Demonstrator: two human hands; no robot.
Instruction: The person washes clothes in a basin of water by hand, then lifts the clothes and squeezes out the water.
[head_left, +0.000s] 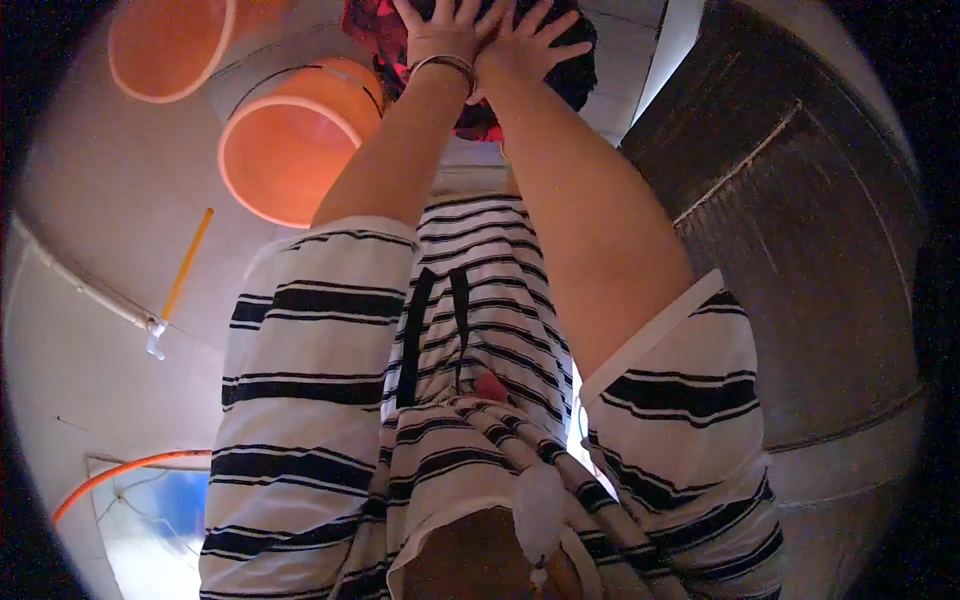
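Observation:
My left hand (444, 34), with thin bangles (444, 66) at its wrist, rests palm down on a bunched red and black cloth (574, 75). Beside it, my right hand (521, 56) lies on the same cloth, fingers spread wide. The two hands touch or overlap where they meet. Neither one grips the fabric as far as I can see. The fingertips and the cloth's far side run to the top edge of the view. What lies under the cloth is hidden.
An orange bucket (292, 157) with a wire handle stands left of my left forearm, and a second orange bucket (169, 49) is farther off. A white tap (156, 334) joins a wall pipe (82, 281). To the right is a dark, worn panel (787, 225).

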